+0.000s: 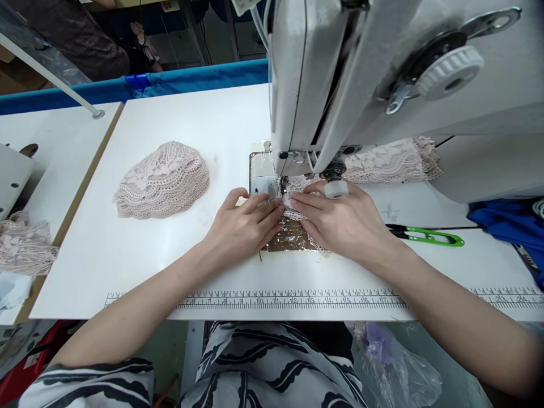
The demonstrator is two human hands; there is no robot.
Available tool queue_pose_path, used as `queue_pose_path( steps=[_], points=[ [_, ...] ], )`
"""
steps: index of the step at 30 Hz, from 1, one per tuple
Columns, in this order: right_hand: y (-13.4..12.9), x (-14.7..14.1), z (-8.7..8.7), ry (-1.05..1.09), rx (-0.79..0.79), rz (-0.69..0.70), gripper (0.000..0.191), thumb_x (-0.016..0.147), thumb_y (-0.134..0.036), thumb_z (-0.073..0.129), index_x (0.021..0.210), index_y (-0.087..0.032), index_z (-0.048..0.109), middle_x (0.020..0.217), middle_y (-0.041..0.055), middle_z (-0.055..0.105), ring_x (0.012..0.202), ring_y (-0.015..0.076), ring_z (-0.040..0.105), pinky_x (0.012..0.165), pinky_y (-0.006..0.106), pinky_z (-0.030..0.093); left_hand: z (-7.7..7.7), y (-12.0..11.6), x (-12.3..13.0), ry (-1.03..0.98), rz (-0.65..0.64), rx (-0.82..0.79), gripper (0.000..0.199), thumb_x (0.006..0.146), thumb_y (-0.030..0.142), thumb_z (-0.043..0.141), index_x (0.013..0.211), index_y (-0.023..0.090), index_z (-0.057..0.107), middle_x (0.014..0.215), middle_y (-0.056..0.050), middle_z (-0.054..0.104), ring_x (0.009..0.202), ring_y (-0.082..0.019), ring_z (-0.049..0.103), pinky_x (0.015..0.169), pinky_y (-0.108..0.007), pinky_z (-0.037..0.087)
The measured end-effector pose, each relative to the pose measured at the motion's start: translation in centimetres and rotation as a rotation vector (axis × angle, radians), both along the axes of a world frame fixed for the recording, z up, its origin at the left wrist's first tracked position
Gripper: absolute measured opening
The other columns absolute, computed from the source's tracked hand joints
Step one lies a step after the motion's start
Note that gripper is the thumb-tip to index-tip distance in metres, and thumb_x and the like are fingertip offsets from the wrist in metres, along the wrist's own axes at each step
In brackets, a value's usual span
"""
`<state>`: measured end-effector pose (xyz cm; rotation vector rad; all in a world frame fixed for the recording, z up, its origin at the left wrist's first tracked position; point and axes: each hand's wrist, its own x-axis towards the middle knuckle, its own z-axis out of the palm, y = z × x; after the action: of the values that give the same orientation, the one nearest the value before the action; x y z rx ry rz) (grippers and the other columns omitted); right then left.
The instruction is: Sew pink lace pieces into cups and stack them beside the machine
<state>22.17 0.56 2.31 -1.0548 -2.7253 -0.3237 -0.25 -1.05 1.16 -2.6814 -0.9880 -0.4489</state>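
Note:
Pale pink lace lies under the needle area of a white sewing machine. My left hand rests flat just left of the needle, fingers spread, fingertips at the lace's edge. From the right, my right hand lies over the lace with its fingers extended, pressing it down near the presser foot. Part of the lace hangs below that hand. A stacked pile of lace sits on the white table to the left, and more lace lies behind my right hand, under the machine arm.
Green thread snips lie at the right, near blue cloth. A printed ruler runs along the table's front edge. More lace is on the neighbouring table at left. A person's arm shows beyond the blue cloth border.

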Motion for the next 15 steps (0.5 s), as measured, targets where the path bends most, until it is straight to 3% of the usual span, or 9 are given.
queue_pose_path(
  steps=[15],
  points=[
    [0.34,0.02,-0.57,-0.009,-0.01,-0.027,0.034,0.099,-0.02,0.042,0.115,-0.012,0.072,0.103,0.009,0.077,0.097,0.0248,0.064,0.09,0.04,0.042,-0.25,0.64,-0.07,-0.022,0.008,0.007,0.027,0.102,0.024,0.051,0.123,0.018,0.067,0.123,-0.004,0.071,0.111,-0.022,0.066,0.093,-0.044,0.04]
  ],
)
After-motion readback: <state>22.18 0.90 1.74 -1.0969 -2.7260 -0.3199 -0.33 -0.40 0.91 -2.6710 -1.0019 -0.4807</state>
